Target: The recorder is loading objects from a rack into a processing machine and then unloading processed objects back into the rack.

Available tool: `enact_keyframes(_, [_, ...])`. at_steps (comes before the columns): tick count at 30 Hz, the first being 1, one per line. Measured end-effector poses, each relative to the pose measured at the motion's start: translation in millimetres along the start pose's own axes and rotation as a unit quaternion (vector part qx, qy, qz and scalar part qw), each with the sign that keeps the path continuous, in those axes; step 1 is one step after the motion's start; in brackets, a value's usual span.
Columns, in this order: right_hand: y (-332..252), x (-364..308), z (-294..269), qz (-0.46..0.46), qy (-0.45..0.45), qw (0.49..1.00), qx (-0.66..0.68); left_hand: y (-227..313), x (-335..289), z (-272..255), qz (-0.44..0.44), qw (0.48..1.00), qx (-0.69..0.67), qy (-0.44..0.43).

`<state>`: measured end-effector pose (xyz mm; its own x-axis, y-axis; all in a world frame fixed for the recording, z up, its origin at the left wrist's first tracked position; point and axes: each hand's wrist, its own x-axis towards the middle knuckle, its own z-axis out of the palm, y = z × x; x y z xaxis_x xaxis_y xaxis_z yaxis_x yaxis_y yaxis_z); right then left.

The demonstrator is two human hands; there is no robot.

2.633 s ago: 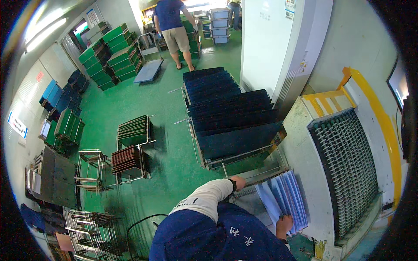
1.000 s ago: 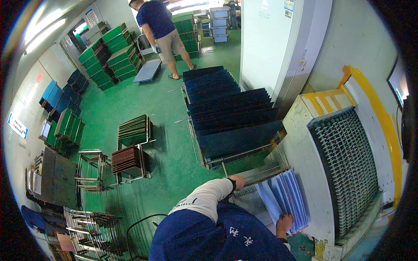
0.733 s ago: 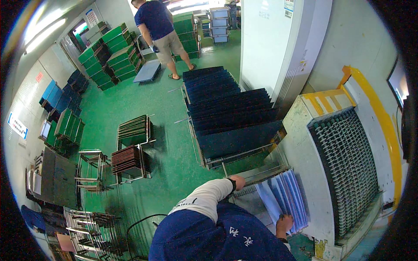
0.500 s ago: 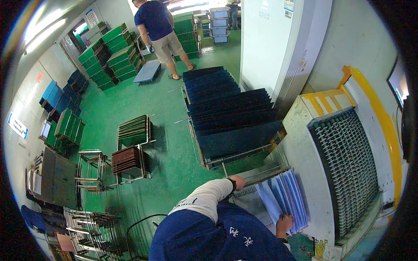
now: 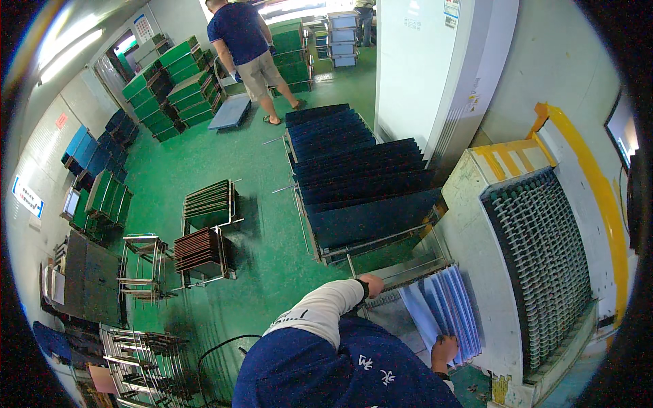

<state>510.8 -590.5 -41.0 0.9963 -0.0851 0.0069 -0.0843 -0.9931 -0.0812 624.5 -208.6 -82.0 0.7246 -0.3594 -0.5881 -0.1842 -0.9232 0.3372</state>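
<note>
Several thin pale-blue panels [image 5: 445,306] stand close together in a metal rack in front of me. At their near lower edge, my right hand [image 5: 445,349] has its fingers curled in and gripping the edge of a panel. My left hand [image 5: 371,285] lies at the left end of the metal rack [image 5: 401,273], beside its rail, with a dark band at the wrist. Its fingers are hidden, so its grip does not show. The front panel leans away to the left from the others.
Dark blue panels [image 5: 371,197] fill a large rack ahead. To the right stands a machine with rows of rollers [image 5: 544,265]. Smaller racks [image 5: 204,251] and bare metal frames [image 5: 146,364] are on the left. A co-worker [image 5: 241,47] stands near green stacks [image 5: 190,88] at the back.
My hands and the panels look the same. At the back, the co-worker has shifted slightly, and a gloved hand now shows on their right side.
</note>
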Motion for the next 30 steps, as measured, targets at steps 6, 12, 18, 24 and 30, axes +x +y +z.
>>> enact_keyframes(6, [-1.7, 1.3, -2.2, 0.013, -0.013, 1.000, 0.000, -8.1, 6.2, 13.4, 0.041, 0.997, 0.058, 0.038])
enact_keyframes(12, [-4.0, 2.9, -3.9, 0.002, -0.004, 1.000, 0.001, -14.4, 8.7, 17.5, 0.047, 0.997, 0.030, 0.046])
enact_keyframes(18, [1.2, 1.0, 2.0, 0.008, 0.000, 1.000, 0.003, -7.3, 2.7, 6.4, 0.027, 0.999, 0.006, 0.020])
enact_keyframes(24, [-1.2, 0.4, -3.0, 0.007, -0.002, 1.000, 0.013, -7.6, 2.8, 2.2, 0.047, 0.999, 0.021, -0.001])
enact_keyframes(30, [-2.2, -0.4, -4.6, 0.020, -0.010, 1.000, 0.010, -0.1, 0.8, -5.0, 0.011, 0.999, 0.015, -0.041])
